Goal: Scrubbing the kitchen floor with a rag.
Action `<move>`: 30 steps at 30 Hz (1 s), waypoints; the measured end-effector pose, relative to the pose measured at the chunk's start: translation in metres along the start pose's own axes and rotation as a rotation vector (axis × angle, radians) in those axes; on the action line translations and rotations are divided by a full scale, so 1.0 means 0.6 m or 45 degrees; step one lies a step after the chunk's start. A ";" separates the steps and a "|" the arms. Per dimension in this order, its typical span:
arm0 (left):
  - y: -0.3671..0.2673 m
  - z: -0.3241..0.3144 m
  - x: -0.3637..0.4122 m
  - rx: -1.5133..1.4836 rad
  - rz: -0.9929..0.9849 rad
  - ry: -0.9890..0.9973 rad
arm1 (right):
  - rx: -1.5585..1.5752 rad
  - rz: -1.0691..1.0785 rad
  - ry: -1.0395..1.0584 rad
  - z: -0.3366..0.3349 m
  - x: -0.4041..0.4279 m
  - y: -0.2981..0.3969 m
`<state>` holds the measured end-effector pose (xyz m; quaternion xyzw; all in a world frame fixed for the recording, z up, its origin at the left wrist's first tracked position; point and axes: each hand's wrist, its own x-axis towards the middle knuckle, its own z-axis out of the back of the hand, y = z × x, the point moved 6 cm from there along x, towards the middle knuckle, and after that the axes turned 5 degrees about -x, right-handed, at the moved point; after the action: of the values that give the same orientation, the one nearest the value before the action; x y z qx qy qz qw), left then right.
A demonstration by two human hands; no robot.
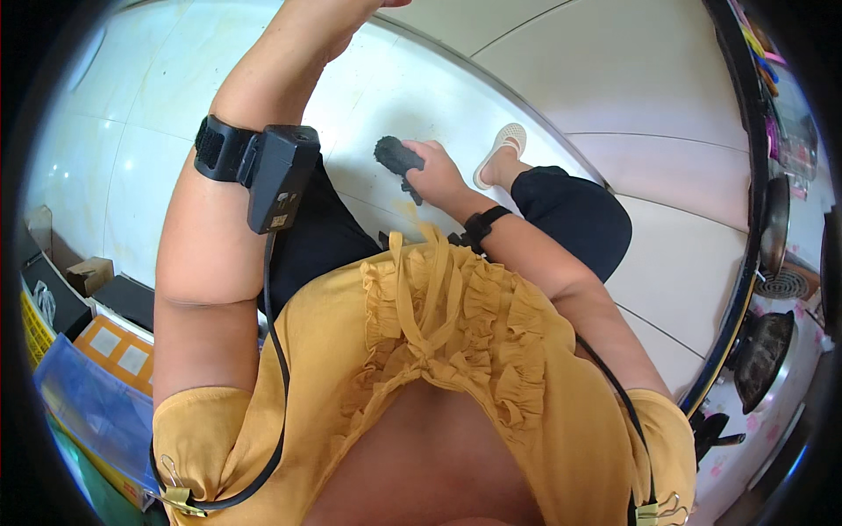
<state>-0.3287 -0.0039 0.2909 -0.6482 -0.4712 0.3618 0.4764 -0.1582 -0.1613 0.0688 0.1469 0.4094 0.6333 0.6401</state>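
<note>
My right hand point(435, 172) grips a bunched dark grey cloth point(396, 155) low over the pale tiled floor point(355, 177). One end of the cloth sticks out past the thumb, and a smaller bit hangs below the fingers. Whether it touches the tiles is hard to tell. My left arm stretches up the picture, and only the wrist and part of my left hand point(352, 26) show at the top edge. The fingers there are cut off, so what they touch is hidden. Small dark specks lie on the tiles beyond the cloth.
Pale cabinet doors point(644, 79) rise on the right, beneath a counter with a dark wok point(763, 361) and a pan point(776, 223). My foot in a cream perforated shoe point(503, 154) stands beside the cabinets. Boxes and a blue plastic bin point(92, 394) crowd the left.
</note>
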 end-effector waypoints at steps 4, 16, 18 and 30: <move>-0.010 0.010 -0.014 0.027 -0.010 0.000 | 0.067 -0.042 -0.031 -0.007 0.000 -0.023; 0.017 0.118 -0.017 0.419 -0.083 0.135 | 0.308 -0.352 -0.323 -0.018 -0.004 -0.254; 0.054 0.084 0.014 0.393 0.013 0.135 | -0.036 -0.379 -0.718 0.042 -0.049 -0.423; 0.143 0.066 0.055 0.750 0.420 -0.037 | -0.752 -1.390 -0.311 0.009 -0.027 -0.779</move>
<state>-0.3325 0.0300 0.1970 -0.5450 -0.2418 0.5639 0.5714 0.1706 -0.2467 -0.2525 -0.1948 0.1573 0.2804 0.9267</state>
